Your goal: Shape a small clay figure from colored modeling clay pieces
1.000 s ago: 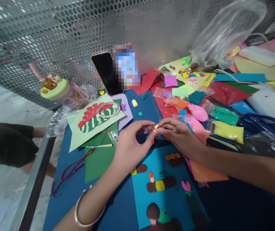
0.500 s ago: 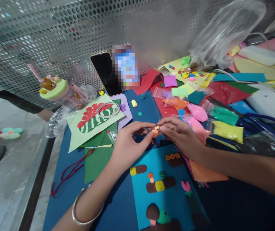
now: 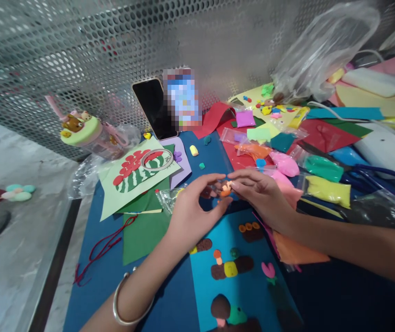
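Between my two hands, above the top edge of the blue card (image 3: pixel 204 295), is a small orange clay piece (image 3: pixel 225 190) with paler bits on top. My right hand (image 3: pixel 257 191) pinches it from the right with thumb and fingertips. On the left, my left hand (image 3: pixel 197 203) curls round the piece, its thumb below and fingers behind; the exact contact is partly hidden. Clay shapes are stuck on the card: brown and yellow blocks (image 3: pixel 231 269), an orange mushroom (image 3: pixel 217 256), a brown-capped mushroom (image 3: pixel 220 308), a green mound (image 3: pixel 237 315) and a pink flower (image 3: pixel 268 270).
Bags of coloured clay (image 3: pixel 327 190) crowd the right side. At left lie a watermelon picture (image 3: pixel 114 207) with a tape roll (image 3: pixel 156 159) on it, a red cord (image 3: pixel 105 249) and a lidded cup (image 3: pixel 86 133). Two phones (image 3: pixel 154 108) lean against the perforated metal panel (image 3: pixel 232 41).
My left thumb has dropped lower, widening the gap to its fingers. The clay piece has shifted slightly right and tilted. The person's arm at far left is out of view now.
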The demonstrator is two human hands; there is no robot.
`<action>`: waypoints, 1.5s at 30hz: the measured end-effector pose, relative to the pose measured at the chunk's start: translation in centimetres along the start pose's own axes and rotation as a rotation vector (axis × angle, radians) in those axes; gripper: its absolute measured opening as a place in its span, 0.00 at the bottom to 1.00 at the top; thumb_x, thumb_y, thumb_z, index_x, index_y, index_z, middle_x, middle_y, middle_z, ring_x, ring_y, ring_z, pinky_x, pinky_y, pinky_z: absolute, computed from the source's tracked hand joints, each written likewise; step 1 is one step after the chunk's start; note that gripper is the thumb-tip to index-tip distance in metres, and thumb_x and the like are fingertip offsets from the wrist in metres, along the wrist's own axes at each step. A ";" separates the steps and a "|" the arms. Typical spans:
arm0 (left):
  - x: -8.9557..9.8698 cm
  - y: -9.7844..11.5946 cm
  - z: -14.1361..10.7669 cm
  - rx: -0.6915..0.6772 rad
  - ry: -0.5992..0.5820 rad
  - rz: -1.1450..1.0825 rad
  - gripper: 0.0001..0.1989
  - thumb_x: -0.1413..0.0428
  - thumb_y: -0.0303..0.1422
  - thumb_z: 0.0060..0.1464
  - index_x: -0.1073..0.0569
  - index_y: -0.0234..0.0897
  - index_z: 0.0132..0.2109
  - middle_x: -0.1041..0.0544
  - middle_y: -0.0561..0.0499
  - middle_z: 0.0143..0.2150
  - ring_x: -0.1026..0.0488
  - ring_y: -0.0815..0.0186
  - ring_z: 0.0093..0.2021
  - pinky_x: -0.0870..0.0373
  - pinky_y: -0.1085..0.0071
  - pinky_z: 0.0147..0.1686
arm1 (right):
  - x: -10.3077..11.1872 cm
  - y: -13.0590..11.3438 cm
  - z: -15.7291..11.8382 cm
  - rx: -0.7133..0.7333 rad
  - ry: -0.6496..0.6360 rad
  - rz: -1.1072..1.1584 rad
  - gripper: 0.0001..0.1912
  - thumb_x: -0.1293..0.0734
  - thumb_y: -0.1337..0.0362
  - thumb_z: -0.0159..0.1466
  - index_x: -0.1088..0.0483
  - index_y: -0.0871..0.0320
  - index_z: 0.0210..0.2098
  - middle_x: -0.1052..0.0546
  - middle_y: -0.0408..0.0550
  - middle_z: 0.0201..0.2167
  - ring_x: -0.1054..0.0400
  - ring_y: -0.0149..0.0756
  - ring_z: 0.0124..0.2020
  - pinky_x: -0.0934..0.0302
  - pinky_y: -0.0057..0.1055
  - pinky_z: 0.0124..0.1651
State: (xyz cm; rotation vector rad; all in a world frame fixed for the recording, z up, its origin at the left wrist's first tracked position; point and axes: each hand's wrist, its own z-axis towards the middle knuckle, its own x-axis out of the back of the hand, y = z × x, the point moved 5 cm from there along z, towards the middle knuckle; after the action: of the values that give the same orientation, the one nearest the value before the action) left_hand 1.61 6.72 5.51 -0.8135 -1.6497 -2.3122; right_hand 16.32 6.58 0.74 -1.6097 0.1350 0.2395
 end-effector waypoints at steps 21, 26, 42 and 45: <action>0.3 0.2 0.1 -0.046 -0.023 0.001 0.09 0.41 0.33 0.55 0.24 0.38 0.44 0.22 0.51 0.33 0.26 0.69 0.32 0.29 0.72 0.33 | 0.8 -2.0 0.3 0.216 -0.113 -0.364 0.09 0.29 0.60 0.57 0.22 0.49 0.39 0.19 0.44 0.36 0.23 0.39 0.36 0.26 0.33 0.37; 0.3 0.2 0.0 -0.031 -0.036 -0.003 0.09 0.41 0.33 0.55 0.24 0.37 0.44 0.22 0.50 0.34 0.26 0.68 0.33 0.28 0.72 0.35 | 0.7 -2.5 0.1 0.299 -0.106 -0.438 0.07 0.30 0.62 0.58 0.22 0.49 0.37 0.19 0.44 0.35 0.24 0.37 0.34 0.26 0.31 0.34; 0.0 0.2 -0.2 -0.145 -0.006 0.088 0.11 0.41 0.29 0.53 0.27 0.37 0.45 0.22 0.51 0.37 0.26 0.69 0.34 0.28 0.72 0.36 | 0.3 -0.9 0.6 0.057 -0.109 -0.165 0.12 0.26 0.57 0.53 0.27 0.53 0.34 0.19 0.46 0.33 0.24 0.34 0.34 0.28 0.28 0.35; 0.0 0.1 -0.1 -0.148 -0.005 0.110 0.09 0.41 0.29 0.54 0.27 0.37 0.44 0.22 0.51 0.37 0.26 0.69 0.34 0.29 0.72 0.35 | 0.4 -0.6 0.6 0.036 -0.119 -0.160 0.12 0.26 0.57 0.53 0.27 0.53 0.35 0.20 0.46 0.33 0.24 0.35 0.35 0.28 0.29 0.37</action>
State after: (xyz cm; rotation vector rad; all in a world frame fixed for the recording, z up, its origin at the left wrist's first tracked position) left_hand 1.60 6.57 5.56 -0.9161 -1.4114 -2.3783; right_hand 16.76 7.26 1.16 -1.5568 -0.0808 0.2070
